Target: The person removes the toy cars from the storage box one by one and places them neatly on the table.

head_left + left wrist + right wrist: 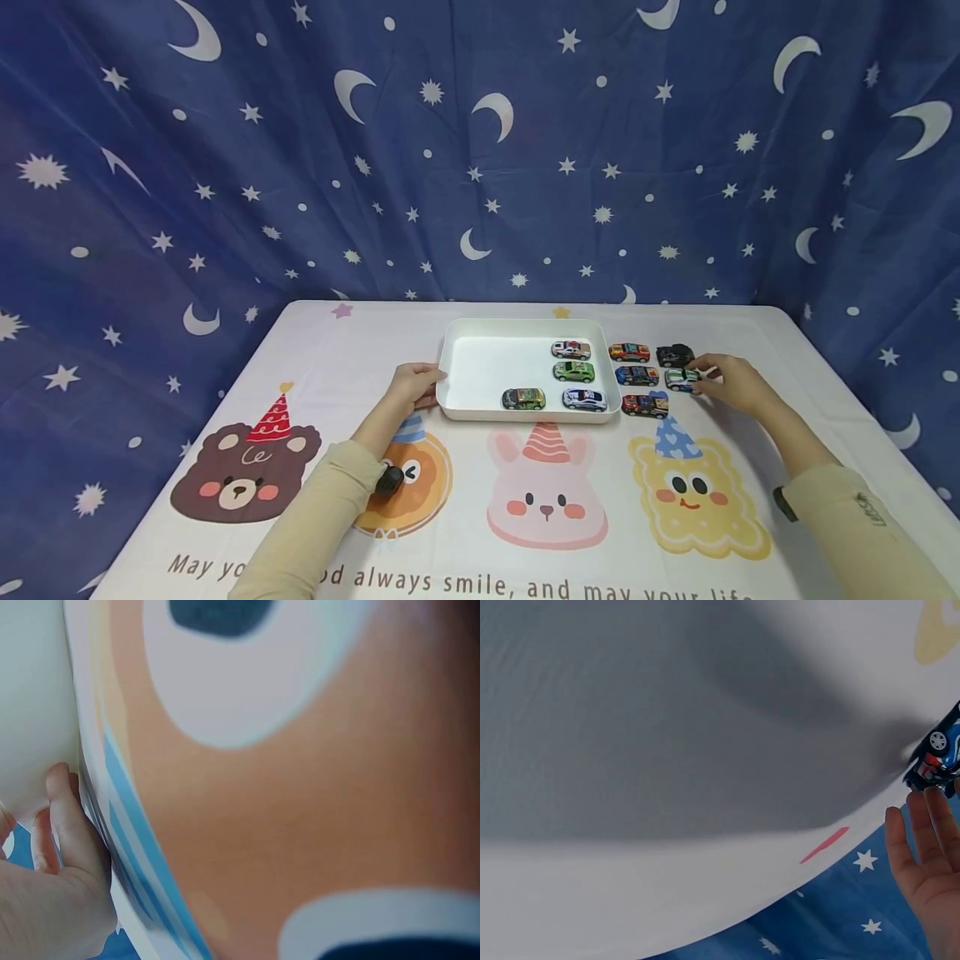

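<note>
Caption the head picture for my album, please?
Left hand holding a white tray, right hand at a toy car.

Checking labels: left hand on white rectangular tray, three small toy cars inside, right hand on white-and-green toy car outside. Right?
Not three: the head view shows four small toy cars inside the white rectangular tray. Left hand on tray, right hand on white-and-green toy car outside: as stated.

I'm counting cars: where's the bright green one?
In the head view, the bright green car sits in the tray, toward the right, just below the white-and-red car.
</note>
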Motion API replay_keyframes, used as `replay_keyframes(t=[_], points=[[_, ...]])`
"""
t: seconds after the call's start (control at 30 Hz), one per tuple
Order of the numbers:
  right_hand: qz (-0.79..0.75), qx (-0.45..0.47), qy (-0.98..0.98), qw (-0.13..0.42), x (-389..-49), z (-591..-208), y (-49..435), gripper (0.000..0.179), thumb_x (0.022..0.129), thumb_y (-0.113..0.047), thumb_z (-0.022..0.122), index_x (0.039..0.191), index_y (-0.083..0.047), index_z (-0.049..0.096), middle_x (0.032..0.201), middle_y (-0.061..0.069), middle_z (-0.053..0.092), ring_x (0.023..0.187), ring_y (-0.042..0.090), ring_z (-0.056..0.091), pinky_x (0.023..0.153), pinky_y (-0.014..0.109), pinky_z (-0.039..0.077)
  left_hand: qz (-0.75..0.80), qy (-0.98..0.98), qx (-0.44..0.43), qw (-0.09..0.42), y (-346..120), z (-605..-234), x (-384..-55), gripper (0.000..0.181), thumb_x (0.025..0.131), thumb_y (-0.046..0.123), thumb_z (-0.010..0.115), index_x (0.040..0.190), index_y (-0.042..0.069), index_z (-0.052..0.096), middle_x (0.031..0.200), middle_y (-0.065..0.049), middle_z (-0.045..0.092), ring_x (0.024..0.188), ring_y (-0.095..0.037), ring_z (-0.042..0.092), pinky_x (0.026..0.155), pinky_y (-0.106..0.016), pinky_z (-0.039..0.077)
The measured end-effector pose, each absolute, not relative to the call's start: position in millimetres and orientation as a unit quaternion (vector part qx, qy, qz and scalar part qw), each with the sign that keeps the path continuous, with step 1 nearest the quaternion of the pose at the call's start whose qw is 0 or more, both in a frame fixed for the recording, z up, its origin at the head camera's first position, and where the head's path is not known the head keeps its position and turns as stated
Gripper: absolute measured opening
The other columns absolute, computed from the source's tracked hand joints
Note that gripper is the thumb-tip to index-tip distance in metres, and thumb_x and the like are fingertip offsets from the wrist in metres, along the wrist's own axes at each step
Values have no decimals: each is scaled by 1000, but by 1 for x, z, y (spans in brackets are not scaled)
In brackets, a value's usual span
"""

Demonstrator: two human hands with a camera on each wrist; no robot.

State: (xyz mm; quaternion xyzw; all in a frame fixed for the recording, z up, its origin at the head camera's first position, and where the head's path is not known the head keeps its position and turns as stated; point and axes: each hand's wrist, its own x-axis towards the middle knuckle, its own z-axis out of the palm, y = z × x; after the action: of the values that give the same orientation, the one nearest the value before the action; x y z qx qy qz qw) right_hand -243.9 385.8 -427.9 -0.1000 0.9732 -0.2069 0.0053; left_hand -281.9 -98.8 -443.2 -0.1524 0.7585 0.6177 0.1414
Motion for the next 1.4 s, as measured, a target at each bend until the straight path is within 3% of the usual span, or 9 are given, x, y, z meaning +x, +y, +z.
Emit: replay_keyframes(t=[0.53,0.8,1.03,1.4], points=[[-216,-118,966,-82,-237,-405,337,28,86,-3,65,111,7,62,111,28,62,98,42,58,84,56,52,615,759,-158,142,-100,-445,-283,39,89,12,62,126,0,55,89,-8,68,60,-5,61,56,-18,58],[-240,-129,959,-83,-234,-394,310,28,88,-4,63,114,6,61,115,27,61,108,44,55,93,58,49,611,763,-156,146,-99,-446,-285,40,89,12,62,127,1,55,87,-6,68,59,-4,61,55,-17,58],[-257,-171,945,-104,-232,-387,285,26,85,-2,65,111,4,64,111,23,64,102,39,59,87,56,53,620,756,-152,145,-99,-444,-284,41,89,11,62,127,0,55,82,-4,67,58,-5,62,53,-17,57],[-281,-190,936,-91,-227,-388,255,27,86,-2,65,113,2,63,114,21,63,106,38,59,92,52,52,628,748,-156,145,-99,-445,-284,40,88,11,63,126,1,56,80,-2,64,60,-5,62,52,-16,57]])
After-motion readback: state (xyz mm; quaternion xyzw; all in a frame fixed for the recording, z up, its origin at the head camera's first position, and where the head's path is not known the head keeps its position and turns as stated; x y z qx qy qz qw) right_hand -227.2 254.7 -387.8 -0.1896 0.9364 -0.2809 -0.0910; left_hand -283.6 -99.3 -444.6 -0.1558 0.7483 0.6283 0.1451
